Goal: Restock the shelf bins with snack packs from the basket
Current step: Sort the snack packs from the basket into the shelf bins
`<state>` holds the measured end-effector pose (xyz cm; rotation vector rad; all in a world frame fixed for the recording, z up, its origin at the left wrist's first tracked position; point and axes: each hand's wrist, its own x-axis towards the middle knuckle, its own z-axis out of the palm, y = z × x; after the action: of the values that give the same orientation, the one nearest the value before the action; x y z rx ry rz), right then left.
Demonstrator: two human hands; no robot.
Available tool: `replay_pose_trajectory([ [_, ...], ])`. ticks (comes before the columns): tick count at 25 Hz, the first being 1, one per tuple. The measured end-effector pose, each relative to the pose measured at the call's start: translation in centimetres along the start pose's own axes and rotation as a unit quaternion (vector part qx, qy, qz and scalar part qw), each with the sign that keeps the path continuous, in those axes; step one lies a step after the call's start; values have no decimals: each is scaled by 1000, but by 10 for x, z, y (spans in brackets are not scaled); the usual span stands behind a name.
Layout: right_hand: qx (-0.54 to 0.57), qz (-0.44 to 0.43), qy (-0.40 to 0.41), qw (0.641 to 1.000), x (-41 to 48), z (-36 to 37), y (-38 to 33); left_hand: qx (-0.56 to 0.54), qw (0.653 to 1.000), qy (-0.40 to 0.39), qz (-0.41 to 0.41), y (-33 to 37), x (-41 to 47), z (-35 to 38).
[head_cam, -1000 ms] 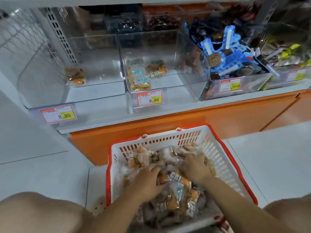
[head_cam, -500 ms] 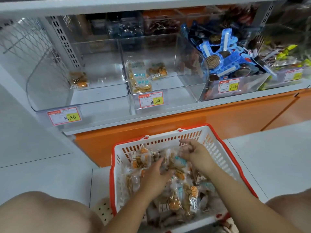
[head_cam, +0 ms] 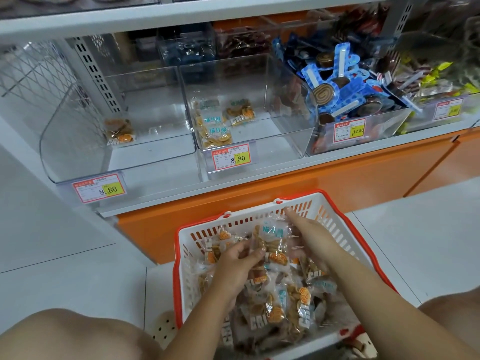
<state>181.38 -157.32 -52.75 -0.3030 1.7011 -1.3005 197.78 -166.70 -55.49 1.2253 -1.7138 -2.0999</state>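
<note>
Your left hand [head_cam: 237,263] pinches a snack pack [head_cam: 272,236] atop the heap in the basket [head_cam: 335,222], while your right hand [head_cam: 311,233] presses its side, fingers straight and close together.

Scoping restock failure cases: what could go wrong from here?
1. The left hand grips and the right hand presses a loose clump of packs; some may slip out on the lift.
2. The basket mixes blue-label and orange packs. A mixed clump could land in the left bin, which shows only one orange pack.
</note>
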Motion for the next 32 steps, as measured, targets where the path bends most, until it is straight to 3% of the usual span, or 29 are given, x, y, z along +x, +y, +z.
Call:
replay_pose_trajectory([
  [5, -71, -48, -68, 994, -7, 9, -4, 48, 996, 38, 61, 34, -18, -1],
  [8, -71, -163, -42, 983, -18, 17, -41, 160, 968, 74, 177, 84, -27, -16],
  [11, -28, -294, 12, 955, -29, 25, -119, 242, 893, 191, 328, 153, -35, -48],
  [14, -90, -385, 21, 918, -13, 37, -191, 372, 798, 304, 365, 200, -23, -87],
  [16, -190, -350, 29, 917, 13, 49, -225, 426, 793, 296, 319, 205, -4, -106],
  [19, -393, -183, -16, 901, 58, 65, -245, 453, 836, 195, 243, 196, 14, -110],
  [22, -474, -30, -96, 875, 101, 76, -233, 500, 809, 189, 243, 197, 21, -107],
  [26, -582, -13, -84, 809, 115, 91, -231, 508, 799, 207, 246, 197, 22, -105],
  [30, -680, -50, -49, 730, 108, 102, -229, 505, 802, 208, 243, 197, 25, -106],
  [32, -661, -43, -43, 748, 95, 98, -231, 499, 808, 207, 235, 195, 25, -103],
])
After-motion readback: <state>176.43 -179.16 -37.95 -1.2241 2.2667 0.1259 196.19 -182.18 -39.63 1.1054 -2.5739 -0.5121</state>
